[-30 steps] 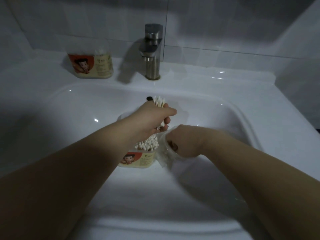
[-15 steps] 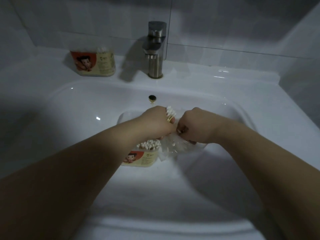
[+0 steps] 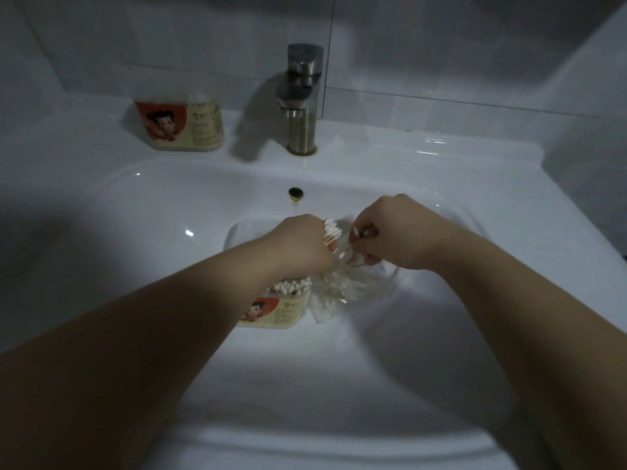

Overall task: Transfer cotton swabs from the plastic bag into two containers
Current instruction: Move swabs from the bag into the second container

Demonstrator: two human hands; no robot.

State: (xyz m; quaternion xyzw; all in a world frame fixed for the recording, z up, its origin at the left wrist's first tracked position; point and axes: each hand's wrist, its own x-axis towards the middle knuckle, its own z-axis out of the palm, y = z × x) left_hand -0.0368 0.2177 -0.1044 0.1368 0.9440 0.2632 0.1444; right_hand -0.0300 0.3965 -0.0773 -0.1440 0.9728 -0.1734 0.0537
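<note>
My left hand (image 3: 302, 242) grips a bundle of cotton swabs (image 3: 330, 229), white tips pointing up, over the sink basin. My right hand (image 3: 386, 232) pinches a few loose swabs (image 3: 356, 232) just above the crumpled clear plastic bag (image 3: 342, 290), which lies in the basin. An open container (image 3: 271, 312) with a cartoon label stands in the basin under my left wrist, packed with swabs. A second container (image 3: 179, 125) with the same label stands on the ledge at the back left, some swabs showing at its top.
The steel faucet (image 3: 302, 96) rises at the back centre of the white sink (image 3: 135, 215). An overflow hole (image 3: 295, 193) sits in the far basin wall. Tiled wall behind; the room is dim.
My right hand has lifted out of the bag with a few swabs and moved up to the right of my left hand. My left hand came lower with its bundle.
</note>
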